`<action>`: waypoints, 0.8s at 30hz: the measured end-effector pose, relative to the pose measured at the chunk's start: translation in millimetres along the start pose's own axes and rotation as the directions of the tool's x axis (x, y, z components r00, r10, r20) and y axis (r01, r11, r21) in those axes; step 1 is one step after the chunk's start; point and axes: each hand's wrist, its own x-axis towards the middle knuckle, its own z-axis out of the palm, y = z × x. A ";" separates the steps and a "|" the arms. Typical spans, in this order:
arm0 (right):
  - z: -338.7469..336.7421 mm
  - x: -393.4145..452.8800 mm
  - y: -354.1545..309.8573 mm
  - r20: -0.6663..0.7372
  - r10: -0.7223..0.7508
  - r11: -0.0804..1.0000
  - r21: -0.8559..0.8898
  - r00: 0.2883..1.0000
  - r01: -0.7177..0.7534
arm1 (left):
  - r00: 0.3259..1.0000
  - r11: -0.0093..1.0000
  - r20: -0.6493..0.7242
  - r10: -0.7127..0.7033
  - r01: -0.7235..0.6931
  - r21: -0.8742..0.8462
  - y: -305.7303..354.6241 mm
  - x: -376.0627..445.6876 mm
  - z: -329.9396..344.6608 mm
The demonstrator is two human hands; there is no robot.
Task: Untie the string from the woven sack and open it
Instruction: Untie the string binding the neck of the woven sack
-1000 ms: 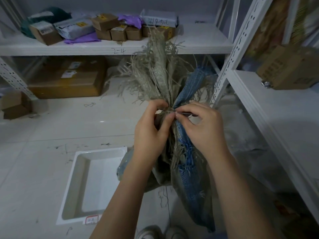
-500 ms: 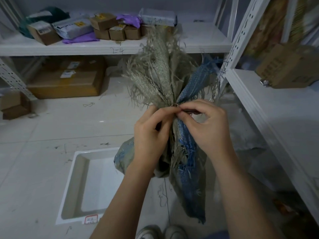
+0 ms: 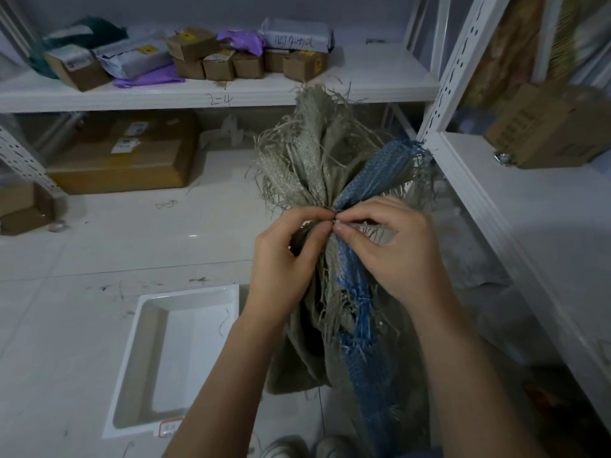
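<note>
A grey-green woven sack with a blue stripe stands upright in front of me, its frayed mouth bunched and fanned out above a tied neck. The string is a thin dark band around that neck, mostly hidden by my fingers. My left hand pinches at the knot from the left with thumb and forefinger. My right hand pinches it from the right, fingertips touching those of the left. The sack's body hangs down between my forearms.
A white plastic tray lies on the tiled floor at lower left. White metal shelving stands close on the right with a cardboard box. A rear shelf holds several parcels, a large carton beneath it. My shoes show at the bottom.
The sack's frayed top has swung to the right and the view has shifted slightly. Both hands stay pinched at the knot, fingertips now closer together.
</note>
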 end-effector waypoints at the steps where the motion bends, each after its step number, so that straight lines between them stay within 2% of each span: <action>1: 0.3 -0.4 0.3 0.008 -0.002 1.000 -0.012 1.000 0.002 | 1.000 1.000 0.009 -0.009 0.009 0.017 -0.9 0.0 0.5; 13: 5.1 -0.2 -1.8 0.010 -0.058 0.994 -0.092 0.998 0.059 | 0.999 0.998 -0.027 -0.022 0.024 0.051 1.8 -1.4 2.1; 24: 6.5 0.8 -4.2 -0.008 -0.029 0.999 -0.026 1.000 0.029 | 0.997 0.993 -0.002 -0.078 0.077 -0.087 -0.6 0.6 0.1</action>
